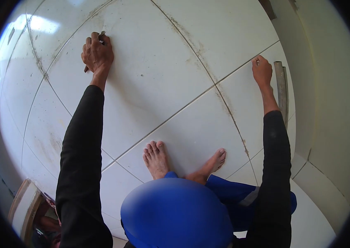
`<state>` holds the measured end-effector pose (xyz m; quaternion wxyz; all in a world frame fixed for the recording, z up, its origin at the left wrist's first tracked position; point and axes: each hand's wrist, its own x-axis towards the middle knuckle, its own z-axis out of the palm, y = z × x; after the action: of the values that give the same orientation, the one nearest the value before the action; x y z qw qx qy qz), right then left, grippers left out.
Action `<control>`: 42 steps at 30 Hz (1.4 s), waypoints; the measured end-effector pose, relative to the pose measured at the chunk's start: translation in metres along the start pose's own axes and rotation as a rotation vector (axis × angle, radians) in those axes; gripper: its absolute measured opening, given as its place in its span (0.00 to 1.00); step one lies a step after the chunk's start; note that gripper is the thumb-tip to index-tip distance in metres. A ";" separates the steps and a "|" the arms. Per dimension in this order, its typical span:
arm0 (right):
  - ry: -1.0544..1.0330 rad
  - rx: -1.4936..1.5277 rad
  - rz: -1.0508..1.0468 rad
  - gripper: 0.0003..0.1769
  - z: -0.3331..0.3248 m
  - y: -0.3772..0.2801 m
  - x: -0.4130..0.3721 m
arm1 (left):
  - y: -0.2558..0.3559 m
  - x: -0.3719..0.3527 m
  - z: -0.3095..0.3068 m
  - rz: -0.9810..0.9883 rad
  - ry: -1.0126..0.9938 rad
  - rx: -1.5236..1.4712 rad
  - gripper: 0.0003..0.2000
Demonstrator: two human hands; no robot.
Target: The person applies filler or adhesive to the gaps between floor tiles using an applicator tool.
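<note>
My left hand (97, 54) is closed around a slim tool with a brown handle end (86, 69) and a greyish tip (102, 34). Fingers cover most of it, so its exact kind does not show. The tip is close to the white tiled floor (142, 103). Over on the right, my right hand (262, 71) is closed low over the tiles, near a dark joint line. A small pale spot shows between its fingers, too small to name. Just right of that hand lies a pair of grey tubes or rods (281, 87).
Brown dirt (195, 49) runs along several tile joints. My bare feet (156, 159) stand below the middle, above blue clothing (175, 215). A pale wall (332, 103) rises at right. A wood-edged object (26, 202) stands at lower left.
</note>
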<state>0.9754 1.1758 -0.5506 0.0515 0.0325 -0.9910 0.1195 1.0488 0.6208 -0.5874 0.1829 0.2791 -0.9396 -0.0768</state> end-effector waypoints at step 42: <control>-0.187 0.074 0.076 0.04 0.019 -0.199 -0.208 | -0.006 -0.001 0.008 0.001 -0.008 0.028 0.17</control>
<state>1.1956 0.9895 -0.5454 -0.0467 0.0078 -0.9869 0.1542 1.0495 0.6164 -0.5969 0.1751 0.2810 -0.9414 -0.0646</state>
